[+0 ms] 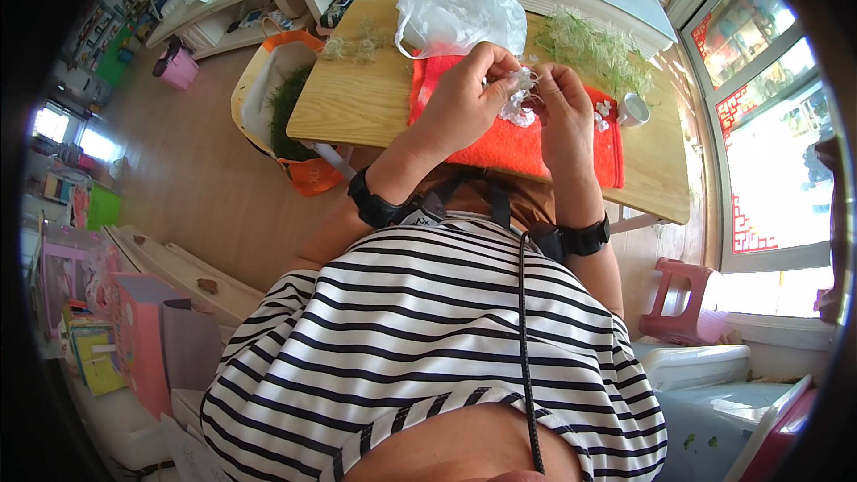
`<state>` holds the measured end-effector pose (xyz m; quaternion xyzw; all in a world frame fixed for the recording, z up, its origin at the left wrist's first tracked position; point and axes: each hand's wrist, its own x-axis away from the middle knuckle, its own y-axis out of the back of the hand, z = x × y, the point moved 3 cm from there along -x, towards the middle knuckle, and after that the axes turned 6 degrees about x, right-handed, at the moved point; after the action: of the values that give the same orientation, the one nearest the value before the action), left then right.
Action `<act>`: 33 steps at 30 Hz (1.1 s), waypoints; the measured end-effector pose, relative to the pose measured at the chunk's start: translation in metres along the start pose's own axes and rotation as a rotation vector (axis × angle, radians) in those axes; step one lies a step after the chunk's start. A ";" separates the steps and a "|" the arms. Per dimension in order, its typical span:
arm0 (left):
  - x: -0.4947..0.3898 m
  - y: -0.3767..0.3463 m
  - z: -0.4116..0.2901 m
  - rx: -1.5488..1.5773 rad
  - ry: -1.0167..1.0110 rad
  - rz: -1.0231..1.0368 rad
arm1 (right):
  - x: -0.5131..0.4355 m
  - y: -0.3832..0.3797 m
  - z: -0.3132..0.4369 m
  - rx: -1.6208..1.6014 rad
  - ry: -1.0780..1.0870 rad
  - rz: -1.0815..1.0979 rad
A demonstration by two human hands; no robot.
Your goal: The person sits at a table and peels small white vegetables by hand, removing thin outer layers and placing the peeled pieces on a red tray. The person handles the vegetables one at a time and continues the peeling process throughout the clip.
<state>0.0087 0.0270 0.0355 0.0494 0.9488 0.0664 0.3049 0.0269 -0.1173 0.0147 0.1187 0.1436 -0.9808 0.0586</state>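
Observation:
My left hand [469, 97] and my right hand [564, 104] meet above a red cloth [509, 150] on a wooden table [361, 97]. Between the fingertips of both hands is a small white and clear piece [524, 80] with thin strands; its exact kind is hard to tell. Just below it lie white petal-like pieces [515, 114] on the cloth, partly hidden by the hands. More small white flower-shaped pieces [601, 117] rest to the right, beside a white cup [633, 110] lying tilted. A clear plastic bag [462, 10] with pale contents sits behind the hands.
Pale green sprigs [596, 47] are heaped at the table's back right, and whitish sprigs [358, 45] lie at its left. An orange-and-white bag [251, 104] holding green strands stands against the left edge. A pink stool [686, 301] is at the right; a pink bin [177, 67] stands farther left.

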 end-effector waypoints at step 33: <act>0.000 0.026 0.012 0.465 0.149 -0.076 | 0.005 -0.020 0.003 0.248 0.156 0.178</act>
<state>0.0174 0.0539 0.0298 0.0777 0.9596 -0.1617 0.2168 0.0186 -0.1000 0.0213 0.2131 0.0146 -0.9697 0.1188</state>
